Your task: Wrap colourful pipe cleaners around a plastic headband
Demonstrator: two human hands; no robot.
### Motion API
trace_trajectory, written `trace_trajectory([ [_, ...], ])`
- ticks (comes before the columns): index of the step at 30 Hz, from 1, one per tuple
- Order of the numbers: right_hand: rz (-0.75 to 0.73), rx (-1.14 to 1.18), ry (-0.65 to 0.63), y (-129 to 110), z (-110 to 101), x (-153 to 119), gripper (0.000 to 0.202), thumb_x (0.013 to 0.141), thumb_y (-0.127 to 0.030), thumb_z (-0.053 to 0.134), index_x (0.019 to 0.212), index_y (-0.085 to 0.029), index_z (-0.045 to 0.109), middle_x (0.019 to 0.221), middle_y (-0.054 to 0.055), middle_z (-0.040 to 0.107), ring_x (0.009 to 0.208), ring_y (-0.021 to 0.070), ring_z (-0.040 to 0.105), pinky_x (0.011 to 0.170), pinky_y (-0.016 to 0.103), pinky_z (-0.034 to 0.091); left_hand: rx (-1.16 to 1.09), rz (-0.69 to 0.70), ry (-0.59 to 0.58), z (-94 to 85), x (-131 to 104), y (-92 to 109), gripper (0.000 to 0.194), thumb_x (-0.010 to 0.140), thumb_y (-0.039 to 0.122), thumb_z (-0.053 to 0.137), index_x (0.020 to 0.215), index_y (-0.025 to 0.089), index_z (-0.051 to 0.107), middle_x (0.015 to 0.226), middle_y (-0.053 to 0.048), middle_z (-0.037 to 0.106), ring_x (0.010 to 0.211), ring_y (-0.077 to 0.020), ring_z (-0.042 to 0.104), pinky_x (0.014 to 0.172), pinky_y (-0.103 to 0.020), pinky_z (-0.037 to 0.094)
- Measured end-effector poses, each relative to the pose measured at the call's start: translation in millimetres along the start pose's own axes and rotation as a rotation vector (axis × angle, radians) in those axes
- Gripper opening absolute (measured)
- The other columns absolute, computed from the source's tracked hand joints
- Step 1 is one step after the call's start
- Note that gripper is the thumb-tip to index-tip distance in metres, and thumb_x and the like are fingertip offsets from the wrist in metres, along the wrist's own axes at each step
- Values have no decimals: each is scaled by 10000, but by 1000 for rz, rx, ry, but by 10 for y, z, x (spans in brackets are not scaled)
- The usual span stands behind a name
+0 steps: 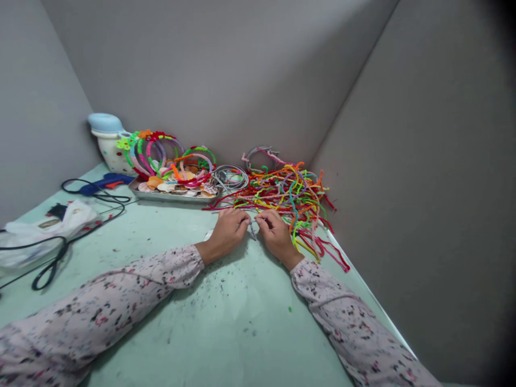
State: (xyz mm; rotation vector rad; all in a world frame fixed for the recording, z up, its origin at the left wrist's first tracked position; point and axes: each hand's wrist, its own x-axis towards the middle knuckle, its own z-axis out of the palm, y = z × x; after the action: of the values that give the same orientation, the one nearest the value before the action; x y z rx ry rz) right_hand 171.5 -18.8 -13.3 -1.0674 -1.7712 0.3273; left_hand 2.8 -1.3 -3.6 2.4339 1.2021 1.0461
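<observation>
My left hand (229,230) and my right hand (274,232) meet near the middle of the table, fingers pinched. Between them is a short greyish-lilac pipe cleaner (252,230), its lower end pointing down toward the tabletop. The left fingers close on it; the right fingertips are pinched at its other side, where part of it is hidden. Just beyond my hands lies a heap of coloured pipe cleaners (282,188), red, green, yellow, orange and pink. Something small and white (208,234) shows partly behind my left wrist.
A metal tray (173,198) holds shells and pipe-cleaner-wrapped hoops (147,156). Coiled grey wire (231,177) lies beside it. At the back left stands a white jar with a blue lid (107,124). Black cable (60,242) runs across a white plastic bag (76,217). Walls bound the pale green table (226,333).
</observation>
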Motion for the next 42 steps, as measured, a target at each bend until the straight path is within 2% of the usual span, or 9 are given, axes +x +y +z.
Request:
trace_trajectory([
  [9,-27,-22,-30,-9,-7,-5,143,906,-241,487,905,-215,627,872,42,578,842,184,562,774,314,446,7,5,-48,28,-6,-39,238,910,252,375,770,191,558,774,-26,602,815,-204,516,789,-375,355],
  [16,-31,-23,-18,-8,-3,-1,136,902,-235,494,893,-213,627,870,41,583,849,185,560,781,320,445,-25,0,-44,19,-5,-34,229,906,251,382,780,193,564,775,-21,608,815,-199,525,804,-373,349],
  [24,46,-13,39,60,12,9,151,909,-272,490,906,-205,626,905,52,583,867,192,565,746,316,470,-9,-40,57,12,-1,-23,155,884,274,474,922,198,603,905,-26,640,912,-210,528,853,-383,339],
  [32,12,10,26,29,0,-6,144,862,-228,544,992,-223,606,964,53,559,714,152,563,629,285,488,-27,-33,90,2,2,-26,155,898,274,466,911,199,601,894,-28,645,896,-202,539,859,-377,354],
  [42,14,-19,43,57,23,8,130,805,-233,625,930,-213,598,947,46,561,643,130,551,593,277,502,-108,-18,102,-22,-12,23,89,881,230,477,890,190,555,861,-23,611,836,-185,529,814,-352,374],
])
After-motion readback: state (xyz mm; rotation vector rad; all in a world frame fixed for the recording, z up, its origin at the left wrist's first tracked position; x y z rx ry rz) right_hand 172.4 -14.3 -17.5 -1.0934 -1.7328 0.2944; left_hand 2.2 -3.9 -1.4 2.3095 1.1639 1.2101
